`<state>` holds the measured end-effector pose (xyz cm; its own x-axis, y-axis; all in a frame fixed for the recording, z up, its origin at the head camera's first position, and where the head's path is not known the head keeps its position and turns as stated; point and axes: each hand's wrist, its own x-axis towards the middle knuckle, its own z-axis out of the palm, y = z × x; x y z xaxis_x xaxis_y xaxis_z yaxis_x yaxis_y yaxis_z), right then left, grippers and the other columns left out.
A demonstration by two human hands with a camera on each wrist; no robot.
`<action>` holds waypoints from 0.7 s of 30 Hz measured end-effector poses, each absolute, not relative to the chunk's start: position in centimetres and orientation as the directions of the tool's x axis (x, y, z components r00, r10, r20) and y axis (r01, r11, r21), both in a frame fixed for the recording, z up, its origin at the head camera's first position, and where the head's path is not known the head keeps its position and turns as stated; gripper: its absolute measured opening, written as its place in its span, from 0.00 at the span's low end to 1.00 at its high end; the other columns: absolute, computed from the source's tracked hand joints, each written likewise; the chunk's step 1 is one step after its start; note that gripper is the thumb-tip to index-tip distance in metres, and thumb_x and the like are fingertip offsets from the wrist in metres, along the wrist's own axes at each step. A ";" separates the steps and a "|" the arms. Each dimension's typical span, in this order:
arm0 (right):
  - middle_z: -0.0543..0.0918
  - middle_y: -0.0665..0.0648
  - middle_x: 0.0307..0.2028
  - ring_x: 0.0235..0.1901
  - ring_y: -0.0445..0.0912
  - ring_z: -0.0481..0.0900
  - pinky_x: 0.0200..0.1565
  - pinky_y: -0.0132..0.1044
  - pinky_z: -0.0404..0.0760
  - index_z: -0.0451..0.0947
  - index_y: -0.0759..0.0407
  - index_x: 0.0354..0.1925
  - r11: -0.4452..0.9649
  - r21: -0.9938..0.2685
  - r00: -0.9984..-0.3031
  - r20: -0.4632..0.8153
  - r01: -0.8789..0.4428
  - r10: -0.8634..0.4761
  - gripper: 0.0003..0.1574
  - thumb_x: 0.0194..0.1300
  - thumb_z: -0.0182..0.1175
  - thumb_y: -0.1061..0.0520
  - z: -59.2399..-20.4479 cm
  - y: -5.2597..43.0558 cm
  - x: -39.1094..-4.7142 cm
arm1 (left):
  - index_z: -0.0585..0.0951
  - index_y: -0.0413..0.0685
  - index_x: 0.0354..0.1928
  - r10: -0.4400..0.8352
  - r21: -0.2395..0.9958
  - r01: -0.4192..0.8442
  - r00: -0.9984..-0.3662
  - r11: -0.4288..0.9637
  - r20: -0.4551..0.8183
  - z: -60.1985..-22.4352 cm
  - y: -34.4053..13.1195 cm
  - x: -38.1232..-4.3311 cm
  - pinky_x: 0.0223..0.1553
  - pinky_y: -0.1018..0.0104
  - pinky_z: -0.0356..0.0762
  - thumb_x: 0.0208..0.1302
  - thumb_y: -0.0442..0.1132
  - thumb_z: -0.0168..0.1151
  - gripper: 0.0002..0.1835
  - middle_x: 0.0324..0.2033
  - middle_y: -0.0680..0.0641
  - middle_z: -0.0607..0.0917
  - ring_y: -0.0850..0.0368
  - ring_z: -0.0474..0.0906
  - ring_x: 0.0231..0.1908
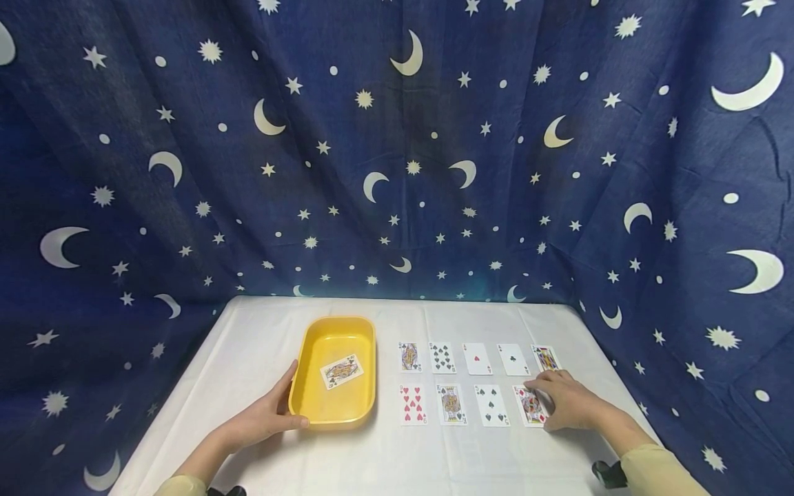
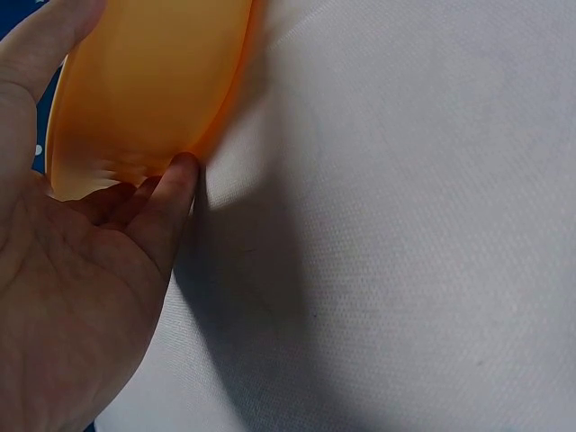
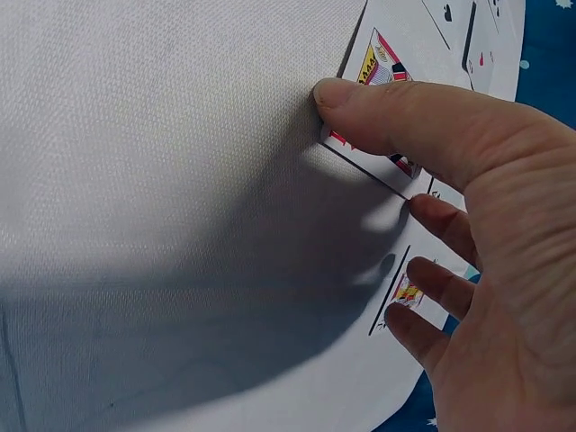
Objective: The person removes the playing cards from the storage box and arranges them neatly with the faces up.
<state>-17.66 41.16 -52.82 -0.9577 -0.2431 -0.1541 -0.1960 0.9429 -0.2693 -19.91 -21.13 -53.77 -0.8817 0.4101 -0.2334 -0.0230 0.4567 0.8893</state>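
Observation:
My left hand (image 1: 267,415) holds the near left corner of a yellow plastic tray (image 1: 335,415), thumb at the front rim and fingers against the outer left side. In the left wrist view, fingertips touch the base of the orange-looking tray wall (image 2: 171,81). A face playing card (image 1: 341,372) lies tilted inside the tray. On the right, my right hand (image 1: 571,401) spans a face card with red marks (image 1: 531,405) at the end of the near row. Its thumb lies over this card (image 3: 382,58) in the right wrist view; the index fingertip is hidden there.
Several face-up playing cards form two rows right of the tray, including a red ace (image 1: 477,359), a black ace (image 1: 513,359) and a red number card (image 1: 413,405). Another face card (image 1: 546,357) lies just beyond my right hand. A starry blue curtain (image 1: 397,151) surrounds the white table (image 1: 471,461).

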 end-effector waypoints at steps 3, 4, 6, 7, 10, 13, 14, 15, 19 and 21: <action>0.76 0.59 0.58 0.59 0.62 0.70 0.61 0.69 0.70 0.80 0.57 0.63 0.943 -0.275 -0.959 -0.159 -0.187 -0.237 0.54 0.32 0.82 0.55 -52.8 41.2 -17.6 | 0.35 0.56 0.83 0.410 0.888 -0.019 -0.882 0.460 -0.231 -53.8 -21.1 -19.9 0.73 0.37 0.49 0.57 0.47 0.79 0.67 0.80 0.36 0.43 0.36 0.50 0.77; 0.76 0.59 0.58 0.59 0.62 0.70 0.61 0.69 0.70 0.80 0.57 0.63 0.943 -0.275 -0.959 -0.159 -0.185 -0.234 0.54 0.32 0.82 0.55 -52.7 41.2 -17.6 | 0.36 0.56 0.83 0.408 0.887 -0.019 -0.883 0.462 -0.231 -53.8 -21.1 -19.9 0.73 0.37 0.48 0.57 0.47 0.79 0.67 0.80 0.37 0.43 0.36 0.49 0.77; 0.76 0.59 0.58 0.59 0.62 0.70 0.61 0.69 0.70 0.80 0.56 0.63 0.943 -0.277 -0.959 -0.161 -0.184 -0.234 0.54 0.31 0.82 0.55 -52.7 41.2 -17.6 | 0.36 0.56 0.83 0.406 0.885 -0.020 -0.884 0.464 -0.232 -53.7 -21.1 -19.9 0.73 0.37 0.48 0.57 0.47 0.78 0.67 0.80 0.37 0.43 0.35 0.48 0.77; 0.76 0.59 0.58 0.59 0.62 0.70 0.62 0.68 0.70 0.80 0.56 0.63 0.943 -0.276 -0.959 -0.161 -0.183 -0.234 0.54 0.31 0.82 0.55 -52.7 41.2 -17.6 | 0.36 0.56 0.83 0.404 0.884 -0.019 -0.885 0.466 -0.233 -53.6 -21.1 -19.9 0.73 0.36 0.48 0.57 0.47 0.78 0.67 0.80 0.37 0.43 0.35 0.49 0.77; 0.76 0.59 0.58 0.59 0.61 0.70 0.62 0.67 0.70 0.80 0.56 0.63 0.944 -0.274 -0.959 -0.162 -0.183 -0.233 0.54 0.32 0.82 0.55 -52.7 41.2 -17.6 | 0.36 0.56 0.83 0.402 0.884 -0.021 -0.885 0.468 -0.234 -53.5 -21.0 -19.8 0.73 0.36 0.47 0.57 0.47 0.78 0.67 0.80 0.37 0.43 0.35 0.50 0.77; 0.76 0.59 0.58 0.59 0.62 0.70 0.62 0.68 0.70 0.80 0.55 0.63 0.944 -0.274 -0.958 -0.164 -0.187 -0.237 0.54 0.32 0.82 0.55 -52.6 41.2 -17.5 | 0.35 0.56 0.83 0.400 0.881 -0.023 -0.885 0.473 -0.238 -53.6 -21.0 -19.8 0.73 0.36 0.48 0.57 0.48 0.78 0.67 0.80 0.37 0.43 0.35 0.50 0.77; 0.76 0.59 0.58 0.59 0.62 0.70 0.62 0.68 0.70 0.80 0.55 0.63 0.944 -0.274 -0.958 -0.165 -0.184 -0.235 0.54 0.32 0.82 0.55 -52.6 41.1 -17.5 | 0.35 0.56 0.83 0.398 0.880 -0.025 -0.885 0.475 -0.240 -53.6 -21.0 -19.9 0.73 0.36 0.47 0.57 0.48 0.78 0.67 0.80 0.37 0.43 0.35 0.49 0.77; 0.76 0.60 0.58 0.59 0.62 0.70 0.61 0.68 0.70 0.80 0.55 0.63 0.943 -0.274 -0.957 -0.163 -0.188 -0.238 0.54 0.32 0.82 0.56 -52.6 41.1 -17.5 | 0.35 0.56 0.83 0.396 0.878 -0.026 -0.886 0.477 -0.241 -53.7 -21.0 -19.9 0.73 0.36 0.47 0.57 0.48 0.78 0.67 0.80 0.37 0.43 0.36 0.48 0.77; 0.76 0.58 0.58 0.60 0.62 0.70 0.63 0.68 0.69 0.79 0.55 0.64 0.942 -0.283 -0.958 -0.165 -0.180 -0.233 0.55 0.31 0.81 0.56 -52.5 41.1 -17.5 | 0.35 0.57 0.83 0.397 0.879 -0.029 -0.885 0.476 -0.244 -53.8 -21.1 -19.9 0.74 0.37 0.46 0.57 0.49 0.78 0.67 0.81 0.38 0.42 0.37 0.45 0.78; 0.76 0.59 0.58 0.59 0.62 0.70 0.63 0.68 0.69 0.79 0.55 0.64 0.939 -0.288 -0.957 -0.162 -0.187 -0.240 0.56 0.30 0.81 0.55 -52.4 41.0 -17.5 | 0.35 0.57 0.83 0.399 0.880 -0.027 -0.885 0.474 -0.242 -53.8 -21.1 -19.9 0.74 0.37 0.45 0.57 0.49 0.78 0.67 0.81 0.38 0.42 0.37 0.45 0.78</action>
